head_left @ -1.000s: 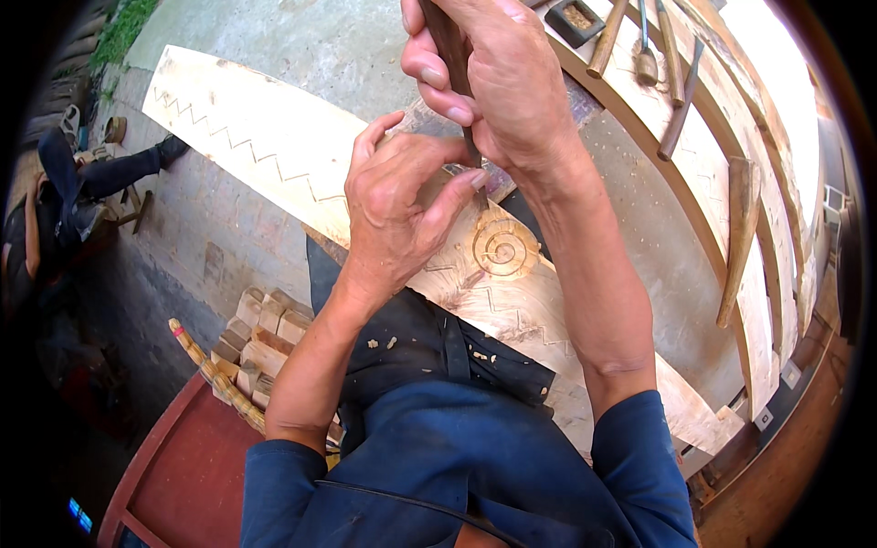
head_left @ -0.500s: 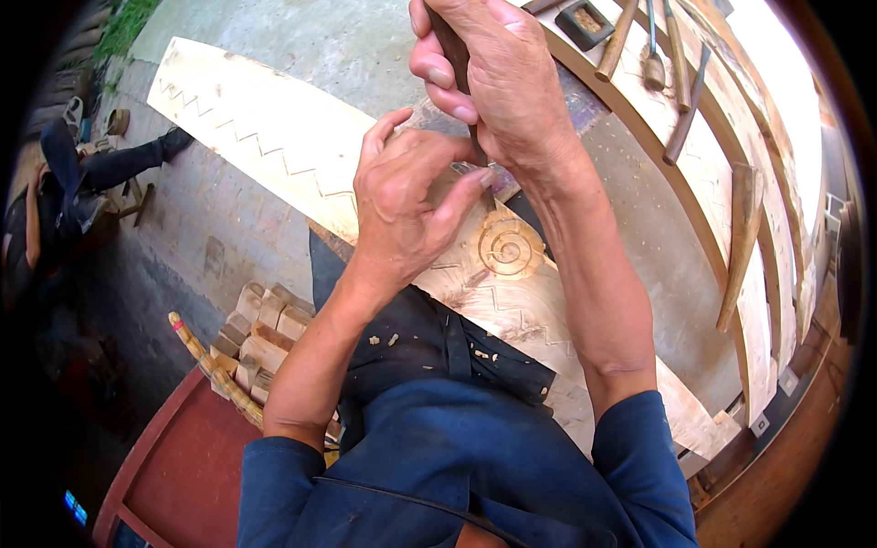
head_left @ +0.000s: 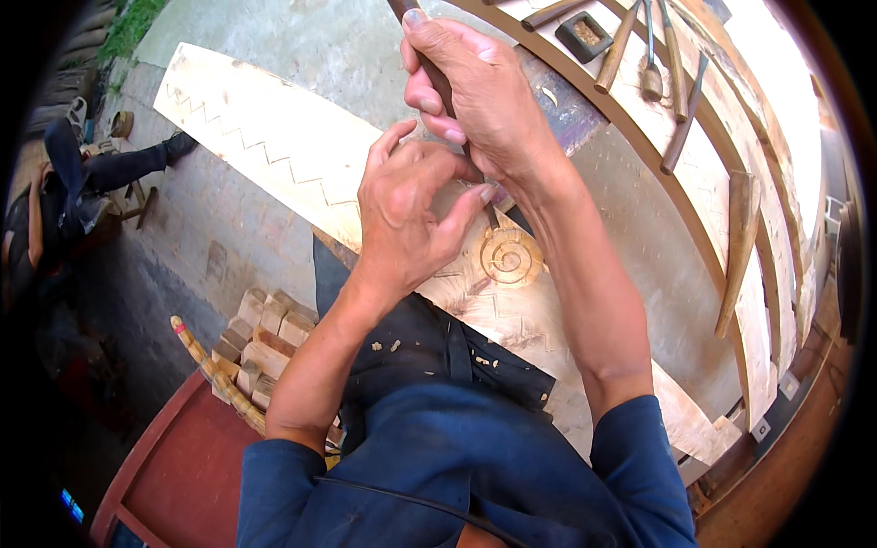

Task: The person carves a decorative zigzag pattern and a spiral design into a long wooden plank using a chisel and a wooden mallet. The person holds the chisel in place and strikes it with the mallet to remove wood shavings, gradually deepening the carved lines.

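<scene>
My right hand grips the dark wooden handle of a carving chisel, which leans up and to the left. Lower down, the fingers and thumb of my left hand close around the chisel's shank. The narrow blade pokes out below them, its tip at the upper edge of a carved spiral. That spiral is cut into a long pale wooden board running under both hands. A zigzag line marks the board along its length.
Curved timber pieces stand at right, bearing several wooden-handled tools, a small dark box and a wooden mallet-like stick. Wooden blocks are piled at lower left beside a red panel. A person sits far left.
My right hand has shifted slightly left, and the chisel handle leans further left. The blade tip now shows at the spiral's upper edge. My left hand sits slightly lower.
</scene>
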Available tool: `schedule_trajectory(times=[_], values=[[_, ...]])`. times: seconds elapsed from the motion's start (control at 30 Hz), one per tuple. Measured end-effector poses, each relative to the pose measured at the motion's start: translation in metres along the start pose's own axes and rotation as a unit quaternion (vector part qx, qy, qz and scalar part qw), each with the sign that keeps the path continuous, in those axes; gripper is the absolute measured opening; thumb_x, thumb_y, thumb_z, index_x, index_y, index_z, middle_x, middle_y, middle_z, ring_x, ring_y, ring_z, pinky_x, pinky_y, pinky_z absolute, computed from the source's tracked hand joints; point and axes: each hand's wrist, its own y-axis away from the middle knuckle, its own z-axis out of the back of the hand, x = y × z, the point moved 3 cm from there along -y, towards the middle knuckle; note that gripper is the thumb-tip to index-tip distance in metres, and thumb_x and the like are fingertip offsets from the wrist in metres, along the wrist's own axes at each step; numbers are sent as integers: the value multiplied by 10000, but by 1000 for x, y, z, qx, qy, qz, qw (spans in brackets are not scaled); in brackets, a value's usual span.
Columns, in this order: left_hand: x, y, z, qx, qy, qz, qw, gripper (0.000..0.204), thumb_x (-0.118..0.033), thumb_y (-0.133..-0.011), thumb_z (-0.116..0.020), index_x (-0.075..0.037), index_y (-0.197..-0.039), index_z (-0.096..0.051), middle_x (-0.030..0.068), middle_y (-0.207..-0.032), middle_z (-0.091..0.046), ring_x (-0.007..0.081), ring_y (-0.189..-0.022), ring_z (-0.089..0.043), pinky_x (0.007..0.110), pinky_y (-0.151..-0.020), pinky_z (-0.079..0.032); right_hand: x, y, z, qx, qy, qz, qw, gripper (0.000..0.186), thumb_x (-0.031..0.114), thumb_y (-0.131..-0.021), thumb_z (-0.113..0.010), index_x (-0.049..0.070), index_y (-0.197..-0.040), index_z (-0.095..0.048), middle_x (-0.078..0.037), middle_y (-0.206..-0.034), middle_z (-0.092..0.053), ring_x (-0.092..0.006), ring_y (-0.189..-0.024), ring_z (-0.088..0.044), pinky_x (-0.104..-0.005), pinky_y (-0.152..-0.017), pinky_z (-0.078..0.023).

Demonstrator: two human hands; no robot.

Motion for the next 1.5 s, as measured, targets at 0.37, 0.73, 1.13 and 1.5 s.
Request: schedule_trajectory(times=[0.37,0.73,1.13,1.5], values=[[-3,-3,2,1,17,-7,1000,236,63,-849,-685,-101,-979,-794,23,-923,-781,241,-936,-724,519,-1155,-432,64,16,62,-106,-104,2,989,435,433,-1184,-497,59,-994,-614,-34,-627,-543,-101,-403,-417,-218,-358,-335],[-2,1,2,73,-3,-31,997,324,52,-851,-677,-161,-1021,-853,37,-1119,-813,258,-1070,-728,536,-1180,-400,120,42,116,-233,21,328,915,309,341,-1171,-559,115,-963,-527,-12,-708,-457,-131,-580,-429,-277,-570,-388],[-15,12,4,97,-5,-86,992,143,-23,-799,-659,-93,-827,-780,115,-1182,-809,341,-1185,-738,571,-1159,-481,137,63,130,-423,261,379,781,539,475,-1193,-430,25,-980,-639,-178,-827,-774,-111,-601,-627,-226,-589,-508],[-16,15,2,57,-38,-113,991,154,-54,-764,-727,-77,-890,-812,112,-1160,-799,325,-1147,-742,555,-1103,-557,121,45,122,-372,274,449,765,464,430,-1166,-535,-9,-1071,-654,-199,-1002,-779,-240,-874,-811,-294,-684,-699]])
